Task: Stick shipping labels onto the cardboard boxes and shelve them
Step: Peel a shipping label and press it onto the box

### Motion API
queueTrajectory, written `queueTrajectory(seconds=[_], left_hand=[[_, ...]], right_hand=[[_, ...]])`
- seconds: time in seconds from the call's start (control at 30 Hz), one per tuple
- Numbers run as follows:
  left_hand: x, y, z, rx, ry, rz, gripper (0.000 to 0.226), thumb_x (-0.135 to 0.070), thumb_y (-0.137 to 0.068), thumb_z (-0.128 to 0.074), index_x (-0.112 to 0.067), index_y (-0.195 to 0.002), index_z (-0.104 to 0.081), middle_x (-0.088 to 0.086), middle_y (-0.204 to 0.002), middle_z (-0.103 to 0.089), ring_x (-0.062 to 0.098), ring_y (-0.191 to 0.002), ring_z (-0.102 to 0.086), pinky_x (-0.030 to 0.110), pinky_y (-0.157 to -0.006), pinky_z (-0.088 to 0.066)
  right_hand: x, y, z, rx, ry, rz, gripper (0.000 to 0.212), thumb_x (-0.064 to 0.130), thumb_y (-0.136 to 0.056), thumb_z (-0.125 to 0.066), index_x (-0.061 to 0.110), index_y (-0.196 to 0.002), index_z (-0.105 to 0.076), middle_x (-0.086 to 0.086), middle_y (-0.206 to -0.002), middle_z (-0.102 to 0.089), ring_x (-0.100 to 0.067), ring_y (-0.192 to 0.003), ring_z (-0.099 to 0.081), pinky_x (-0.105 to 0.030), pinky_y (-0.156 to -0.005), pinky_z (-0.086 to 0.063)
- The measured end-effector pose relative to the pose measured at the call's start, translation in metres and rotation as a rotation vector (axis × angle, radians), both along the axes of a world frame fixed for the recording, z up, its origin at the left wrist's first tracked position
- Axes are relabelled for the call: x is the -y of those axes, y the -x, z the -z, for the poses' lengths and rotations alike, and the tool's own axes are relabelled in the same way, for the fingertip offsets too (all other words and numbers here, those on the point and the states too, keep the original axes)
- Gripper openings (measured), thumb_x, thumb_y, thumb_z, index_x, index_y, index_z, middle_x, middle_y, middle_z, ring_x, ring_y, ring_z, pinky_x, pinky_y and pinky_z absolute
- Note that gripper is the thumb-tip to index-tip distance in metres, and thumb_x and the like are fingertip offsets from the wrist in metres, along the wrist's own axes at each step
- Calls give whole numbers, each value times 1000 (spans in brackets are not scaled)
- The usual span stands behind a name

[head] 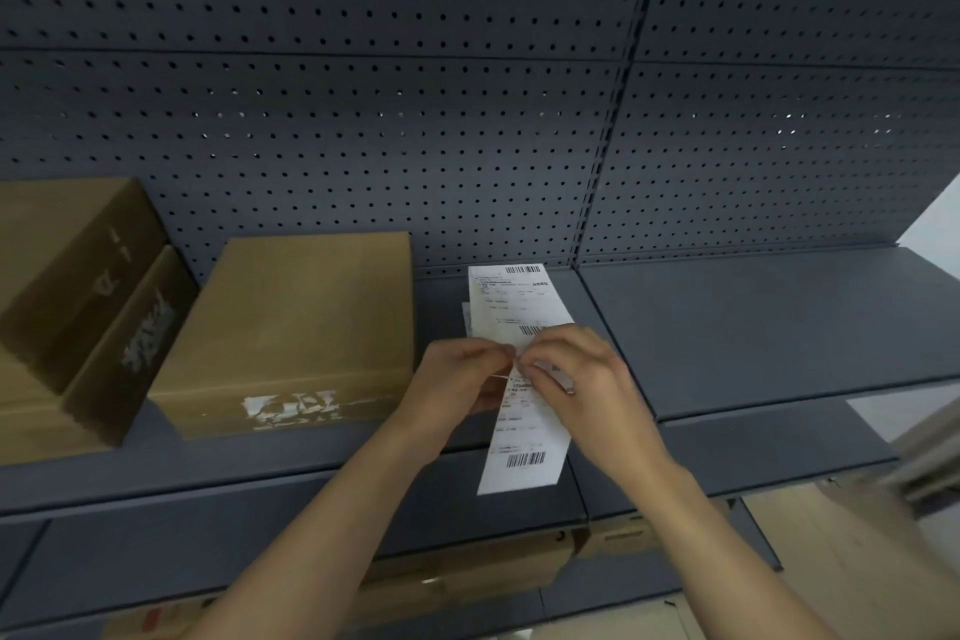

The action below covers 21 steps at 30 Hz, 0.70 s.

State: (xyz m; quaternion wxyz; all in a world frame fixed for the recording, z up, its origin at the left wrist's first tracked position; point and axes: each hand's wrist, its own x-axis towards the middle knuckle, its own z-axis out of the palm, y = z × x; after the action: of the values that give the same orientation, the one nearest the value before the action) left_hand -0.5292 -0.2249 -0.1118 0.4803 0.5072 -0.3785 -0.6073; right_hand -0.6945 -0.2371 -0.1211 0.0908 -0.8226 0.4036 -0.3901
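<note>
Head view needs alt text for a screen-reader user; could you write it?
The left hand and right hand pinch the middle of a white strip of shipping labels over a dark grey shelf. To its left a flat cardboard box lies on the shelf beside other boxes, before a perforated back panel.

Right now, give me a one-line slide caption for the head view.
Over a grey shelf, the left hand and right hand pinch a strip of shipping labels beside a cardboard box.

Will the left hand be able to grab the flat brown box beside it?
Probably yes: the box sits beside the left hand with nothing between, but that hand pinches the label strip and must let go first.
</note>
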Motion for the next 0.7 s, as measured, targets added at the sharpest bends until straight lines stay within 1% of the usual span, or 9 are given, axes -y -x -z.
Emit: queueTrajectory(seconds=[0.13, 0.2, 0.3, 0.4, 0.5, 0.57, 0.6, 0.63, 0.7], left_hand=[[5, -3, 0, 41, -18, -14, 19, -12, -96, -60, 2, -100, -72, 19, -98, -75, 31, -90, -73, 35, -78, -61], [9, -6, 1, 73, -32, -43, 19, -14, -96, -60, 1, -100, -71, 20, -97, -74, 28, -83, -73, 33, -74, -61], [14, -10, 5, 148, -37, -77, 20, -19, -96, -61, -2, -98, -72, 20, -96, -74, 24, -77, -70, 37, -76, -58], [15, -11, 7, 171, -40, -92, 19, -20, -96, -61, -5, -94, -73, 17, -93, -74, 20, -74, -67, 36, -73, -54], [16, -11, 7, 159, -40, -104, 21, -19, -96, -60, -3, -92, -73, 19, -94, -74, 26, -78, -67, 45, -81, -57], [16, -10, 8, 153, -42, -108, 22, -18, -97, -59, 0, -92, -72, 20, -94, -74, 29, -82, -68, 48, -85, -56], [16, -10, 8, 150, -44, -112, 22, -17, -97, -59, 1, -91, -71, 19, -92, -74, 30, -81, -67, 45, -81, -58], [16, -10, 9, 144, -46, -120, 22, -16, -97, -59, 1, -88, -71, 17, -86, -74, 29, -78, -67, 40, -72, -59], [15, -8, 9, 131, -47, -142, 23, -14, -97, -59, -2, -80, -69, 11, -74, -71, 22, -68, -64, 26, -56, -53]], right_hand=[[-1, 7, 1, -17, 15, -27, 6, 11, -88, -71, 12, -94, -73, 5, -103, -66, -13, -101, -58, -39, -88, -51], [-2, 14, 0, -10, 9, -32, 7, 13, -89, -69, 12, -95, -73, 7, -102, -67, -12, -102, -57, -36, -89, -49], [-3, 22, -5, 55, -26, -29, 10, 18, -91, -65, 13, -96, -73, 9, -102, -67, -11, -101, -58, -28, -90, -47], [-4, 27, -11, 122, -63, -2, 7, 11, -90, -67, 16, -93, -70, 12, -101, -67, -7, -102, -58, -19, -90, -45], [-5, 30, -19, 242, -148, 38, 20, 7, -90, -67, 26, -87, -66, 19, -100, -67, -8, -103, -59, -13, -89, -41], [-5, 32, -23, 318, -186, 52, 28, 5, -91, -66, 31, -84, -63, 20, -99, -67, -9, -101, -60, -12, -88, -41], [-5, 33, -25, 359, -201, 57, 29, 4, -91, -65, 32, -83, -63, 19, -100, -67, -9, -100, -60, -14, -88, -43], [-4, 35, -26, 405, -219, 62, 29, 4, -92, -64, 32, -83, -63, 17, -100, -67, -11, -99, -61, -19, -89, -45], [-1, 38, -28, 494, -245, 84, 25, 6, -93, -63, 29, -85, -63, 13, -100, -69, -16, -97, -63, -30, -90, -48]])
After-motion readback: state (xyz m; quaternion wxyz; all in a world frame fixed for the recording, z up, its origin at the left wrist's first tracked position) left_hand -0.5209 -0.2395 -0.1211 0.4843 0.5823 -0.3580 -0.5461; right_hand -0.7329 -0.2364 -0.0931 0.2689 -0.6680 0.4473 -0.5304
